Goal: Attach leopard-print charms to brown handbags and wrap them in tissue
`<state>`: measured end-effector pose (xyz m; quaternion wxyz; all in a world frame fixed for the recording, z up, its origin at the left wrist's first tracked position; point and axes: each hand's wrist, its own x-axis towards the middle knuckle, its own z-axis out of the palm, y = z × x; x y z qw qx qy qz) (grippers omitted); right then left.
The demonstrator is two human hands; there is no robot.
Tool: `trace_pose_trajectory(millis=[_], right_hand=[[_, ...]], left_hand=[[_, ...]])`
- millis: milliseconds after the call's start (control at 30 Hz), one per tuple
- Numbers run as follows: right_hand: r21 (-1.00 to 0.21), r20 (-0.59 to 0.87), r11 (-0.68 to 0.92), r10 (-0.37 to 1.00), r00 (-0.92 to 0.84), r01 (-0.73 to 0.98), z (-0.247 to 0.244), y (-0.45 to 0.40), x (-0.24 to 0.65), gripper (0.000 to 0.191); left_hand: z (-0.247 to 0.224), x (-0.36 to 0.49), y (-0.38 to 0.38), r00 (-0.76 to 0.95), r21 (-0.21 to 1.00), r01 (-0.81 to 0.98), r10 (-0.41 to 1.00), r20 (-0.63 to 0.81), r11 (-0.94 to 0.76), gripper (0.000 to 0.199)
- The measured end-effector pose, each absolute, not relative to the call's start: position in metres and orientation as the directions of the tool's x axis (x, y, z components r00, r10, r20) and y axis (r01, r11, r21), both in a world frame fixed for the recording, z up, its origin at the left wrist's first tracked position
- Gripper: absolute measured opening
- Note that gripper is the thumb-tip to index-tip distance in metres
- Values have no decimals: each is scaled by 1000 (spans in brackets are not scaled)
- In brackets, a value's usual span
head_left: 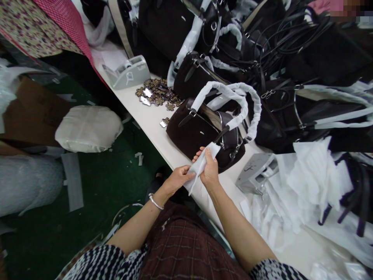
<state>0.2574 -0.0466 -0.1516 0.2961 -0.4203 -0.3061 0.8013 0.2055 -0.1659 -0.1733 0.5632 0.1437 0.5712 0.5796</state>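
Note:
A dark brown handbag [186,128] stands on the white table right in front of me, its two handles [217,88] wrapped in white padding. At its near side I hold a folded sheet of white wrapping paper [199,163] in both hands. My left hand [179,179] pinches the lower end. My right hand [210,169] grips the upper part, thumb on top and fingers behind. Whatever the paper covers, if anything, is hidden; its top end touches a dark strap on the bag. A small flower-shaped charm [164,122] lies left of the bag.
More dark handbags [163,35] crowd the table's far side. Grey tape dispensers [131,74] [253,171] stand left and right. Several patterned charms [159,91] lie in a pile. White paper sheets [314,179] are heaped at right. A covered stool [89,128] stands on the green floor.

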Motion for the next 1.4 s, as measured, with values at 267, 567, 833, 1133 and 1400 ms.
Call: trace_pose_trajectory(millis=[267, 567, 833, 1133, 1400], right_hand=[[-840, -489, -525, 842, -227, -140, -156, -52, 249, 36], [-806, -501, -554, 826, -260, -209, -153, -52, 245, 32], [-828, -478, -527, 842, -251, -191, -160, -55, 243, 31], [-553, -638, -828, 490, -593, -90, -149, -28, 265, 22], [-458, -615, -873, 446, -651, -165, -149, -27, 256, 15]], left_hand=[[-175, 227, -166, -696, 962, -77, 677, -241, 263, 41], [-170, 218, -179, -581, 974, 172, 813, -20, 147, 14], [-154, 215, -174, -630, 953, 127, 764, -137, 275, 18], [-185, 211, -181, -573, 881, -398, 681, -456, 255, 36], [-184, 204, -175, -453, 792, -601, 769, -450, 109, 58]])
